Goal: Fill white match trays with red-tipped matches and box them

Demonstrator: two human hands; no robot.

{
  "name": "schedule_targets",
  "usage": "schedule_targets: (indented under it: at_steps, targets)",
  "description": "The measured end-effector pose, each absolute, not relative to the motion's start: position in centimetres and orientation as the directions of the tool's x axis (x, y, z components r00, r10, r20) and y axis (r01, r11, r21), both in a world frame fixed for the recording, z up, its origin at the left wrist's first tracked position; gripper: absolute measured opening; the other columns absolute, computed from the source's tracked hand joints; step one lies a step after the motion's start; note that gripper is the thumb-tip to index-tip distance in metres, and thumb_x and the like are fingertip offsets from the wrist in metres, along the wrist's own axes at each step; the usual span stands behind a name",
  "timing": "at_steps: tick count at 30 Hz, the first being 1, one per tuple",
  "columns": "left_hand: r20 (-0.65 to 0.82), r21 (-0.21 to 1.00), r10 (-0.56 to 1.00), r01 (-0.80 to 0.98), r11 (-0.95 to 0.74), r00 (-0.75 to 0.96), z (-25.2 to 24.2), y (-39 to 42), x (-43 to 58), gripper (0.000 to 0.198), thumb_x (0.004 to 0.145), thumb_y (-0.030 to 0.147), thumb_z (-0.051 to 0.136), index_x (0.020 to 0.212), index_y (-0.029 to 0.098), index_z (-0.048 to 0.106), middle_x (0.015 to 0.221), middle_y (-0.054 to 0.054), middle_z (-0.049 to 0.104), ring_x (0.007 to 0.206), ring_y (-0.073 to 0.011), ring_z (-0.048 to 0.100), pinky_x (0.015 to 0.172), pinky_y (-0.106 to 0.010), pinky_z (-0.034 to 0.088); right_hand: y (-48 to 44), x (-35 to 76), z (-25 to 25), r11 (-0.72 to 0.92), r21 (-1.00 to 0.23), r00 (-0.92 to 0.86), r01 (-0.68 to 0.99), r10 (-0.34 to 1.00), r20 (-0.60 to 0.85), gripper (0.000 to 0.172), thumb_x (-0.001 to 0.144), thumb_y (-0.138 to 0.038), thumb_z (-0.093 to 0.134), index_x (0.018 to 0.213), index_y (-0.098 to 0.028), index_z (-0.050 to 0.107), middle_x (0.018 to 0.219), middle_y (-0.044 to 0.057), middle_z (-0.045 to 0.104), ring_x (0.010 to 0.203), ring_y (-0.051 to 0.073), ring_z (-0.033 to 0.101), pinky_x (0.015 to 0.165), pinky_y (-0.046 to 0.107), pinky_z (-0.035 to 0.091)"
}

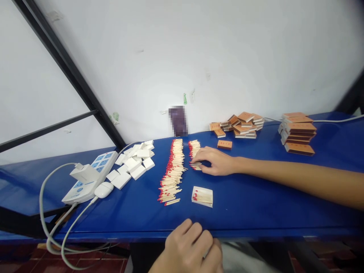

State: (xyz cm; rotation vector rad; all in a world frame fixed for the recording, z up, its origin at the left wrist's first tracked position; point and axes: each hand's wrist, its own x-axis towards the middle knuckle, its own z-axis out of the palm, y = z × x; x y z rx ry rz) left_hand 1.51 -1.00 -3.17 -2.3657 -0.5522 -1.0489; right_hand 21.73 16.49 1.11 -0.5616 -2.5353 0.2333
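My right hand reaches in from the right over a short row of red-tipped matches. Its thumb and curled fingers close around a few matches at the near end of that row, still on the table. Left of it runs a longer row of matches, heads to the left. Nearer me lies an open white matchbox tray holding several matches. At the table's front edge my left hand is curled into a fist, knuckles up; its palm is hidden, and nothing shows in it.
White empty matchbox trays lie heaped on the left, beside a power strip with a white charger and cables. Orange matchbox sleeves and boxes are piled at the back, one box apart. Stacked matchboxes stand at right.
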Motion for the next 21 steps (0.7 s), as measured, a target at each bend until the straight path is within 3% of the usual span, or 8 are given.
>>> schedule_targets:
  at_steps: [5,14,21]
  targets:
    - [0.785,-0.263,0.148,0.540,-0.799,0.601,-3.09,-0.96,1.70,0.008,0.063,0.010,0.053,0.065,0.018,0.053,0.056,0.003,0.042,0.052,-0.0133,0.039,0.055,-0.030,0.030,16.50,21.80,0.94,0.901,-0.276,-0.733,0.335,0.433,0.524,0.023,0.086,-0.021,0.054,0.103,-0.017,0.068,0.097,0.007,0.071,0.090,0.020,0.063,0.086,0.038,0.044]
    - [0.784,-0.258,0.150,0.536,-0.804,0.602,-2.78,-0.95,1.77,0.010,0.063,0.009,0.051,0.063,0.018,0.054,0.056,0.002,0.042,0.052,-0.0141,0.037,0.053,-0.030,0.028,16.42,21.53,1.75,0.931,-0.265,-0.837,0.251,0.346,0.425,0.032,0.084,-0.013,0.053,0.111,-0.018,0.068,0.111,0.008,0.071,0.107,0.022,0.061,0.094,0.038,0.045]
    - [0.782,-0.257,0.156,0.541,-0.801,0.603,-2.79,-1.00,1.84,0.012,0.065,0.008,0.049,0.065,0.018,0.055,0.056,0.002,0.041,0.052,-0.0147,0.037,0.052,-0.030,0.030,16.35,21.76,1.34,0.927,-0.288,-0.757,0.242,0.366,0.541,0.023,0.086,-0.017,0.053,0.103,-0.017,0.069,0.098,0.008,0.073,0.091,0.020,0.064,0.086,0.035,0.049]
